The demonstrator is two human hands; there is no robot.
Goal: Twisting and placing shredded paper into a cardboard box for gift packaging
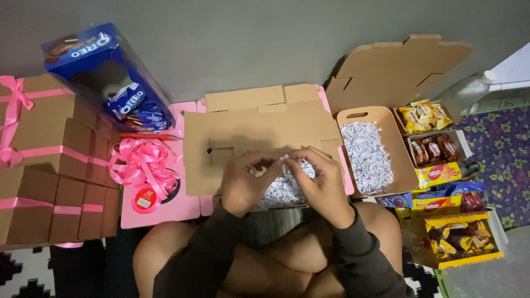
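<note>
I sit cross-legged before an open brown cardboard box [259, 129] that rests on a pink board [165, 207]. My left hand [243, 185] and my right hand [320, 185] meet over the box, both with fingers pinched on a clump of white shredded paper [281, 185] that fills the box's bottom. The box's lid flap stands open toward the wall. Both wrists wear dark sleeves.
A tray of shredded paper [367, 154] lies right of the box, with small boxes of wrapped snacks [436, 149] beyond it. A pink ribbon spool [144, 165], a blue biscuit carton [107, 72] and stacked ribbon-tied boxes [49, 160] stand at the left. Flat cardboard [395, 69] leans on the wall.
</note>
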